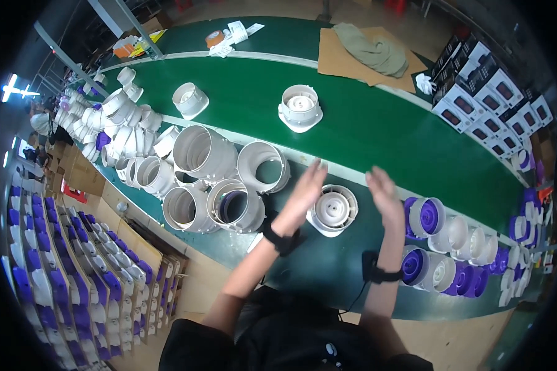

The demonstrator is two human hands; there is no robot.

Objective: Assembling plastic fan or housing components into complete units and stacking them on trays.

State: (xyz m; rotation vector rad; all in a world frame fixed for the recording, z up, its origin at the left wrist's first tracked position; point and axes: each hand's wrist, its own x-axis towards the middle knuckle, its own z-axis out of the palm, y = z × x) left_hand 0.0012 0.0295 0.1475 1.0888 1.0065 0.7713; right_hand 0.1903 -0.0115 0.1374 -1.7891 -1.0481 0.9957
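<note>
A white round plastic housing (333, 210) with a ribbed inner disc sits upright on the green worktable between my hands. My left hand (304, 193) is raised at its left edge, fingers stretched out and holding nothing. To its right, my right hand (385, 195) is lifted apart from it, fingers extended and slightly blurred. Whether the left hand touches the housing, I cannot tell. Just left of that hand stand several white open cylinders (236, 205). Right of my right hand lie purple and white round parts (428, 216) in rows.
A green conveyor belt (241, 80) runs across behind the worktable, carrying a white housing (300, 106) and another housing (190, 100). White parts pile up (120, 123) at left. Stacked boxes (486, 93), cardboard with a cloth (368, 52), and racks of purple-white parts (74, 272) surround the area.
</note>
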